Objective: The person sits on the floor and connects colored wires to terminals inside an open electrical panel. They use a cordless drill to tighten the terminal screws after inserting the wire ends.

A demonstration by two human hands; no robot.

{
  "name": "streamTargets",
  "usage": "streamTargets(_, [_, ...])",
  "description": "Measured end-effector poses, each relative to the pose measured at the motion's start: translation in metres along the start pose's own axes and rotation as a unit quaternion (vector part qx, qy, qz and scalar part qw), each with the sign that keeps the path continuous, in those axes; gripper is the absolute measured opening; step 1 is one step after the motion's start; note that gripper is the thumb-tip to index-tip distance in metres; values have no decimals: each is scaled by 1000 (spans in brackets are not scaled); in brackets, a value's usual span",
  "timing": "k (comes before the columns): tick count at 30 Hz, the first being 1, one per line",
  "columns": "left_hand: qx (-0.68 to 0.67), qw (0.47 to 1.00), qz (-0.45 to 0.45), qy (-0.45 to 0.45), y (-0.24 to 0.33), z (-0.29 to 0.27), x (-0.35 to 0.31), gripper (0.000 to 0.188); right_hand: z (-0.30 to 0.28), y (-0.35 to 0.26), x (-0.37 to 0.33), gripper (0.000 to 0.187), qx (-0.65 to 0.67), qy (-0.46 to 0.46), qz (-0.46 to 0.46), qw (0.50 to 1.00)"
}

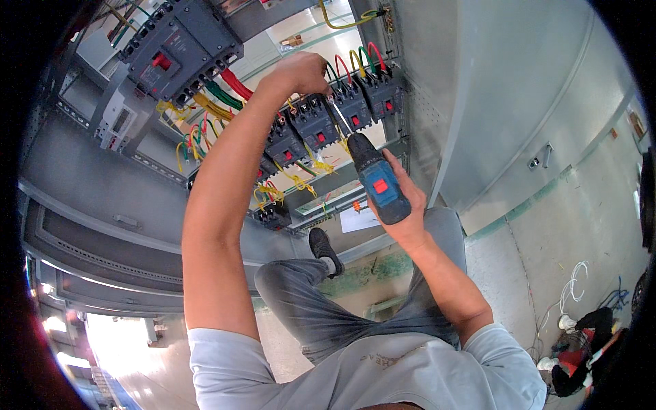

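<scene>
My right hand (412, 222) is wrapped round the grip of a blue and black cordless drill (384, 186). From its chuck a long thin bit (340, 115) reaches up to the top terminals of a dark grey circuit breaker (350, 106) in the row. Over the top of that row my left hand (304, 72) bends down with curled fingers, close to the bit's tip. What those fingers pinch is hidden behind the hand. Beside them, red, yellow and green wires (358, 61) loop out of the neighbouring breakers' tops.
A large circuit breaker (179, 51) with thick coloured cables is mounted at the upper left. Loose yellow wires (297, 179) hang below the row. The grey cabinet door (519, 102) stands at the right. White cable (572, 290) and a dark heap (591, 342) lie on the floor.
</scene>
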State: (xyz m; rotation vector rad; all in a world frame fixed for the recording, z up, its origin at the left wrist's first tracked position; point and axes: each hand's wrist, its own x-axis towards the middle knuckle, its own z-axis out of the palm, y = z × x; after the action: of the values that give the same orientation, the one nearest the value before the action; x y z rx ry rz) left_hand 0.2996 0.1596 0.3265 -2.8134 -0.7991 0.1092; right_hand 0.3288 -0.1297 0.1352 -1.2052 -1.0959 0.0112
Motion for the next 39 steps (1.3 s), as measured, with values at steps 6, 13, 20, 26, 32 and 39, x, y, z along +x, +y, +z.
streamTargets(6, [8, 1000, -4, 13, 3, 1, -1, 53, -1, -3, 3, 72, -6, -22, -1, 1000])
streamTargets(13, [25, 999, -25, 5, 6, 3, -1, 51, 0, -16, 12, 77, -31, -21, -29, 999])
streamTargets(20, [19, 999, -34, -13, 9, -1, -1, 51, -10, -36, 28, 80, -109, -51, -48, 992])
streamTargets(26, [26, 1000, -10, -9, 6, -3, 3, 50, -17, -58, 38, 71, -143, -99, 5, 985])
streamTargets(32, [6, 1000, -8, -23, 4, -7, 2, 51, -13, -58, 36, 69, -102, -64, -2, 993])
streamTargets(39, [10, 1000, -25, -15, 9, -4, 1, 48, -20, -73, 50, 75, -192, -128, -21, 973])
